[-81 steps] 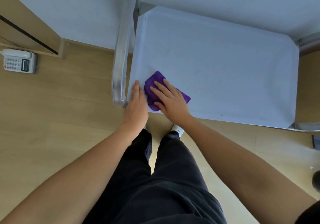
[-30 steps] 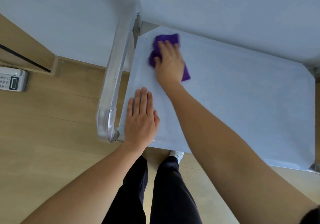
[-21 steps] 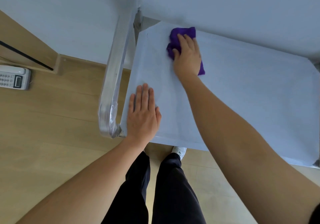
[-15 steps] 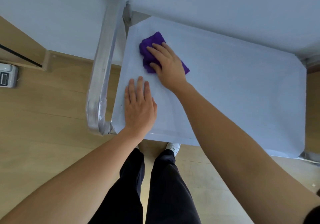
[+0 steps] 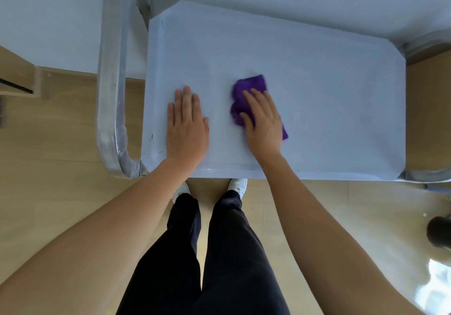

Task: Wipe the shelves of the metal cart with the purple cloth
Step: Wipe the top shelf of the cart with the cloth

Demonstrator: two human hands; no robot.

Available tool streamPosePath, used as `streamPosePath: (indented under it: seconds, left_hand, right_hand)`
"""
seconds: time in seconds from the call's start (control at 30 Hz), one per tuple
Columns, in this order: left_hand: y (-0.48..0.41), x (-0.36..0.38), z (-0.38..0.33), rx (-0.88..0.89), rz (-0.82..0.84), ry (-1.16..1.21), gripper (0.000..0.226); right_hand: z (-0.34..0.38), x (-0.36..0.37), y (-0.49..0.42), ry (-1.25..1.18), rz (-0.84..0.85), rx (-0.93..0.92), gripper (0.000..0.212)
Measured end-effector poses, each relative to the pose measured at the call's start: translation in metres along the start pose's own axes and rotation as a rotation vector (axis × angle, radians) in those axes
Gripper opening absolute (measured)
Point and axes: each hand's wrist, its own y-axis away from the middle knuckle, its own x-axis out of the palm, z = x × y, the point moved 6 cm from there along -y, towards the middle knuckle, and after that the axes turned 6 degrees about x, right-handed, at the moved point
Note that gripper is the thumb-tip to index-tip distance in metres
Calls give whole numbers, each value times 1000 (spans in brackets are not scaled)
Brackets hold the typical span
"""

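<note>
Since half a second ago the purple cloth (image 5: 249, 87) has slid from the far left corner of the shelf (image 5: 329, 95) towards its middle, carried under the right hand (image 5: 264, 124). That hand's grip is apart: the fingers lie straight and press flat on the cloth, which shows beyond the fingertips and at the little-finger side. The left hand (image 5: 186, 129) has stayed near the front left of the shelf, its grip also apart, palm down with the fingers together and resting on the bare metal, well clear of the cloth. The metal cart (image 5: 317, 173) stands on a wooden floor (image 5: 61, 156) against a pale wall, its tubular handle (image 5: 112, 82) on the left end. Below the front edge are the person's dark trousers (image 5: 219, 253) and white shoes (image 5: 238, 185).
</note>
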Motion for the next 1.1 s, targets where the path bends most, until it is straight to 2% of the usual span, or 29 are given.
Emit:
streamPosePath:
  seconds: [0.07,0.1,0.13,0.17,0.27,0.3,0.33,0.37,0.43,0.47,0.5,0.6,0.67,0.7,0.8,0.87,1.1]
  left_hand:
    - [16,2,-8,4,24,4,60]
    - [27,4,-13,6,31,-5,61]
    - [39,5,-16,3,34,-8,61]
    - [48,6,-18,0,33,-8,61]
    - [64,3,-11,-10,34,-8,61]
    - [66,1,-6,-16,33,-8,61]
    - [69,-1,-1,-18,29,-10,62]
    - [70,-2,2,-11,28,-11,62]
    - [71,-1,4,12,36,-8,63]
    - [71,-1,4,15,38,-9,63]
    - [71,-1,4,13,36,-10,63]
    - [72,-3,7,-19,23,23,65]
    - [74,-5,11,-27,31,46,66]
    - [74,-6,12,-21,37,48,67]
    - [72,-6,11,-1,42,43,67]
    - [71,-5,11,-21,45,40,67]
    - [77,-5,3,-65,65,30,65]
  right_hand:
    - [-17,-8,11,-3,-83,272,46]
    - [-12,-6,19,4,-100,362,47]
    - [1,-2,28,14,-96,374,49]
    - [18,4,35,24,-70,305,50]
    - [49,16,54,21,69,-124,45]
    - [46,15,54,15,79,-205,44]
    - [38,13,51,7,70,-199,43]
    - [30,11,46,-2,35,-109,43]
    - [23,10,41,-18,-50,205,46]
    - [34,16,42,-25,-60,304,48]
    - [52,23,44,-29,-44,297,50]
    - [97,44,46,-82,129,-114,50]
    - [90,45,33,-106,150,-270,48]
    - [83,42,22,-105,120,-256,47]
    - [70,39,-3,-79,43,67,47]
    - [80,44,-4,-56,52,160,49]
    - [72,34,39,-55,94,-55,46]
